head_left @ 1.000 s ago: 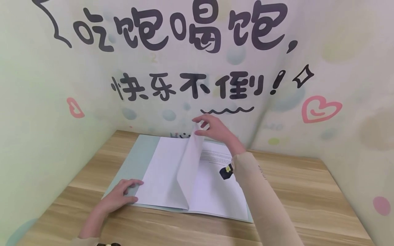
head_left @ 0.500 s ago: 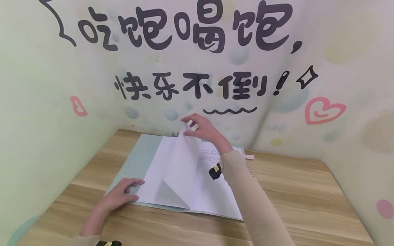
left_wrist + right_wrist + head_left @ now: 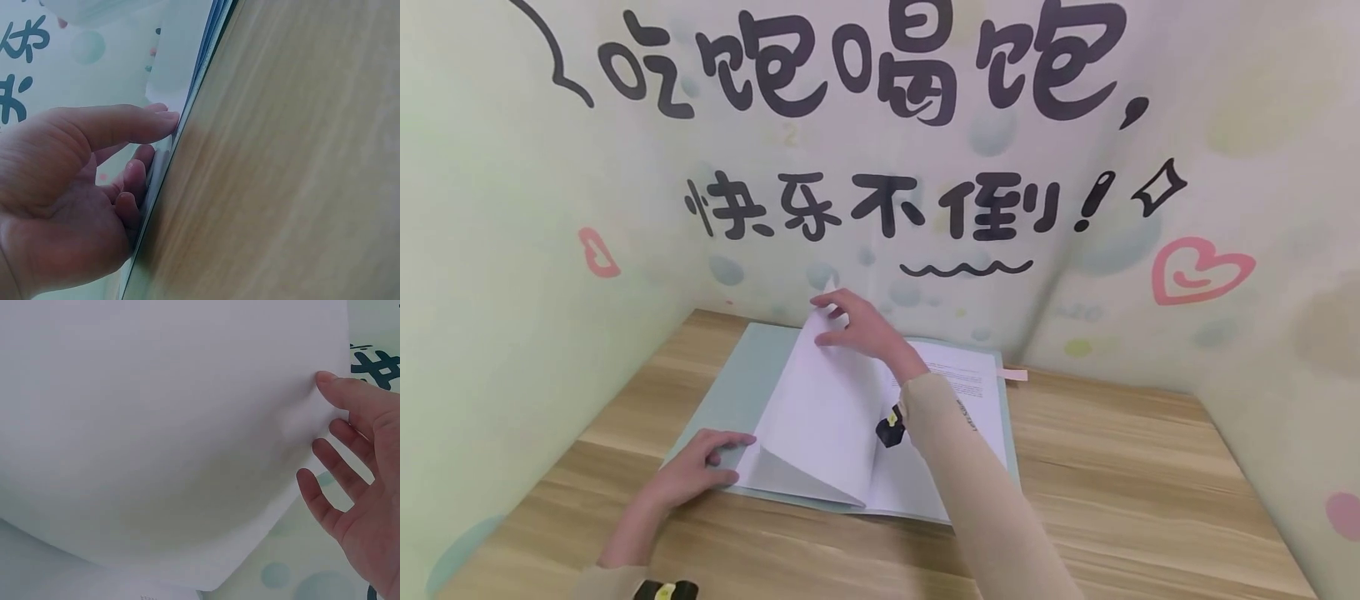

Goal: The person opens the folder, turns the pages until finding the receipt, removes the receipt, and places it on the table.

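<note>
An open book with a light-blue cover (image 3: 737,375) and white pages lies on the wooden table. One white page (image 3: 827,408) stands lifted, curving over toward the left side. My right hand (image 3: 861,327) pinches this page near its top outer edge; in the right wrist view the thumb (image 3: 326,381) lies on the paper and several fingers are loosely bent beside the edge. At the book's lower left, my left hand (image 3: 692,468) rests with relaxed fingers. In the left wrist view its thumb (image 3: 159,125) touches the book's edge.
The wooden table (image 3: 1120,467) extends on both sides of the book. Printed walls (image 3: 865,142) stand close behind and beside it. A pink tab (image 3: 1015,375) sticks out past the book's right edge.
My right hand has moved left, carrying the lifted page from near the spine over the left side. More of the printed right page shows. My left hand has stayed at the lower left.
</note>
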A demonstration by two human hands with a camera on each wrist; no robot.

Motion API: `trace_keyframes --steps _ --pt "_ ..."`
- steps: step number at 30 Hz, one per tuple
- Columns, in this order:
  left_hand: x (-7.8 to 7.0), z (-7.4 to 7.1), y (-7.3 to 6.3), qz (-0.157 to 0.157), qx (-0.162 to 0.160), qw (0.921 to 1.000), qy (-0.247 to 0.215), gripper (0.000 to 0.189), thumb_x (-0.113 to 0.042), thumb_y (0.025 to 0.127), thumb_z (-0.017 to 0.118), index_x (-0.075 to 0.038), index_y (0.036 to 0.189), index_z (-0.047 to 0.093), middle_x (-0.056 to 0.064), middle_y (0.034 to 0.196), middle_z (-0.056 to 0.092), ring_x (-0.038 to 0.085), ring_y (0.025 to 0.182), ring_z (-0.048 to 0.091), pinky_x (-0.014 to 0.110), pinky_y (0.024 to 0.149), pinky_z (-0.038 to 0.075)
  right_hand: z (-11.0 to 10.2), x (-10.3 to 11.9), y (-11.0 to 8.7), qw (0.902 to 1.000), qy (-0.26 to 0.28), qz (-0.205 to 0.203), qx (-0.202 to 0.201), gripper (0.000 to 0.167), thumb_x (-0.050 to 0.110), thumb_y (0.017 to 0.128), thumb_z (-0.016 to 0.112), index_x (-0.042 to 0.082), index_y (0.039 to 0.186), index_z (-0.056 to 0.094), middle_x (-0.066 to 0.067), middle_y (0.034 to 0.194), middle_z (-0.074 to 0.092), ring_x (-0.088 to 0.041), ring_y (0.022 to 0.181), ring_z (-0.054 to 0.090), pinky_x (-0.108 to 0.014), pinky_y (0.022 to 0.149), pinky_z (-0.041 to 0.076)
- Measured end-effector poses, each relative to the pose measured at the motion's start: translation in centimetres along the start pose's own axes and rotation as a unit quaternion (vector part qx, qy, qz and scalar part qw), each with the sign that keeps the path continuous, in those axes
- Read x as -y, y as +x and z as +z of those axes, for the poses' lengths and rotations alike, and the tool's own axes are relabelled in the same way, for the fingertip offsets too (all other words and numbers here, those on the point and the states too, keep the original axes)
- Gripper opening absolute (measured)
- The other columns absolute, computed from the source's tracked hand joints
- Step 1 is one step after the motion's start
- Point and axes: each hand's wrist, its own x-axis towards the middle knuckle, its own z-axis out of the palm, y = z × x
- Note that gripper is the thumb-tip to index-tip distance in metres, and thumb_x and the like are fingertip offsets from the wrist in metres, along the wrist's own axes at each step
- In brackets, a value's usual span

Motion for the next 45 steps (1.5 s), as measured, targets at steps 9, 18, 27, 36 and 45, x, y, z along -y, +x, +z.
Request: trace_keyframes --steps 9,18,27,36,45 --pt "0.1 -0.1 0.3 -0.038 0.010 0.9992 0.008 0.055 -0.011 0.077 0.077 -0.005 0.129 0.061 0.020 0.117 0.050 0.022 0.092 0.040 0.029 0.074 0.035 2.7 -0.9 0.4 0.9997 0.023 0.007 0.002 0.069 0.018 0.082 0.080 0.016 0.144 0.050 0.000 0.145 0.052 -0.021 0.124 0.056 -0.033 0.103 0.046" --pt "-0.2 -0.2 0.3 -0.060 0.007 0.9982 0.007 0.059 -0.013 0.077 0.076 0.003 0.132 0.057 0.019 0.121 0.052 0.021 0.096 0.045 0.028 0.076 0.039 5.2 -2.3 1.0 0.9991 -0.027 0.019 0.026 0.074 0.019 0.082 0.080 0.017 0.148 0.045 -0.001 0.149 0.049 -0.020 0.128 0.051 -0.034 0.112 0.038" --pt "-0.1 -0.1 0.5 -0.049 0.006 0.9988 0.003 0.060 -0.009 0.074 0.076 0.003 0.131 0.058 0.018 0.118 0.052 0.020 0.092 0.044 0.026 0.074 0.037 7.8 -4.3 0.8 0.9950 -0.084 0.030 0.045 0.080 0.027 0.083 0.079 0.020 0.152 0.038 -0.002 0.155 0.041 -0.022 0.142 0.038 -0.036 0.119 0.029" --pt "-0.1 -0.2 0.3 -0.014 0.007 0.9999 -0.005 0.058 -0.007 0.071 0.074 0.000 0.128 0.062 0.015 0.108 0.051 0.017 0.087 0.041 0.023 0.072 0.036 10.3 -5.2 0.2 0.9900 -0.133 0.035 0.031 0.084 0.032 0.082 0.079 0.022 0.153 0.035 0.000 0.155 0.041 -0.025 0.137 0.042 -0.044 0.110 0.039" --pt "0.0 -0.4 0.1 -0.004 0.011 0.9999 -0.005 0.057 -0.006 0.074 0.073 -0.003 0.130 0.061 0.015 0.110 0.051 0.018 0.088 0.040 0.023 0.072 0.035 11.2 -4.1 0.0 0.9840 -0.160 0.066 0.043 0.083 0.030 0.083 0.078 0.024 0.154 0.034 0.000 0.156 0.040 -0.028 0.136 0.043 -0.050 0.109 0.037"
